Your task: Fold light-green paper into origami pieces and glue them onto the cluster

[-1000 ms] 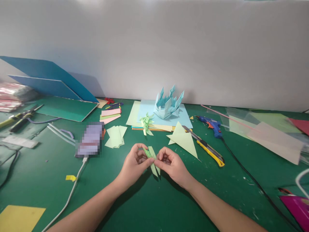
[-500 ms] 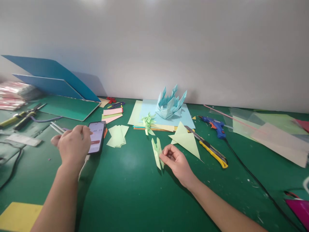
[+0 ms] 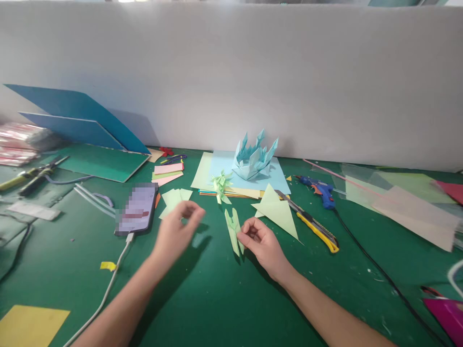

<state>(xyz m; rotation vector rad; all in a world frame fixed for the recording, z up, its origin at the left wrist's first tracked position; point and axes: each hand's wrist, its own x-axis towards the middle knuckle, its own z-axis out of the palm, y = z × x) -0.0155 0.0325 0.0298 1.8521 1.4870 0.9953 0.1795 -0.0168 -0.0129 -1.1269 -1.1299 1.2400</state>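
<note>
The fingers (image 3: 249, 238) of the right hand (image 3: 267, 250) were pinched together on the right edge of a folded paper piece (image 3: 232, 234); the left hand (image 3: 175, 231), loosely curled with thumb and forefinger apart, hung empty to its left. The piece was pale green and narrow, two long strips joined midway and parted by a notch at the top (rather like a clothes peg). It was between the hands, nearer than the leafy green ornament (image 3: 221, 185); whether it touched the green table (image 3: 202, 299) could not be told. The phone screen (image 3: 139, 207) was pixelated past reading, and the yellow tag (image 3: 108, 265) on the white cable (image 3: 110, 284) was too small to read.
</note>
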